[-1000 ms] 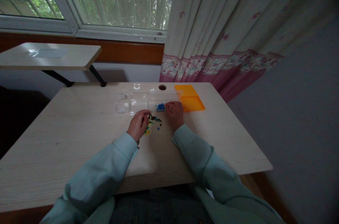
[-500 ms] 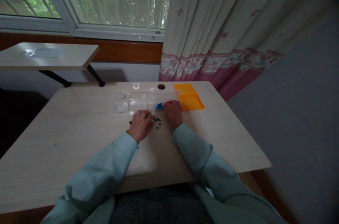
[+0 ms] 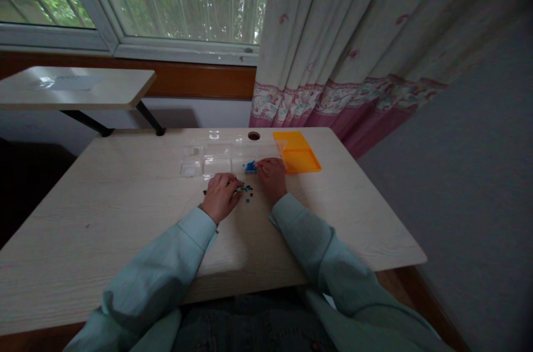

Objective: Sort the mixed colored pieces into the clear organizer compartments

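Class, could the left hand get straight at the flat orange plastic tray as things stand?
Probably not: the right hand, at the small blue pieces, lies between the left hand and the flat orange plastic tray, so a straight reach looks blocked.

Left hand [image 3: 220, 196] palm down, covering part of a scatter of small coloured pieces [image 3: 249, 189] on the desk [image 3: 145, 230], and the right hand [image 3: 273, 180] has its fingers [image 3: 263, 165] right at a little heap of blue pieces [image 3: 250, 165]! Behind them, a clear divided tray [image 3: 217, 165], an orange box [image 3: 300, 159] at its right end, curtain [image 3: 316, 52] and window [image 3: 187, 2] beyond.
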A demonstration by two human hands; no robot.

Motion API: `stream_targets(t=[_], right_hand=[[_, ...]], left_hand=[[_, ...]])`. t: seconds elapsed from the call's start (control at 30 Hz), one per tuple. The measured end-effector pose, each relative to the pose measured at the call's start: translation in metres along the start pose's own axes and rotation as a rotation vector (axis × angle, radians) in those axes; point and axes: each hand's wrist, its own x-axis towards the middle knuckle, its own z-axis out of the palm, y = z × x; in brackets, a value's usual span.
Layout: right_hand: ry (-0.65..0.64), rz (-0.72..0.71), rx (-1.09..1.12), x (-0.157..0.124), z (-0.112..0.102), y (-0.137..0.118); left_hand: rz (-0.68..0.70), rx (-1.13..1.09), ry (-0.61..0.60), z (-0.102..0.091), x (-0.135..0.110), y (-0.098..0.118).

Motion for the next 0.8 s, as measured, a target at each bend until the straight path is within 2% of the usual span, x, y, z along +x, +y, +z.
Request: stream_targets(t=[0.33,0.8], right_hand=[[0.020,-0.003,0.010,0.0000,0.0009,-0.0002],[0.013,-0.019,0.020,0.0004,0.0003,-0.0012]], left_hand=[[-0.031,0.010,-0.010,0.0007,0.0000,0.0002],[-0.094,0.042,0.035,-0.0013,-0.0005,-0.0002]])
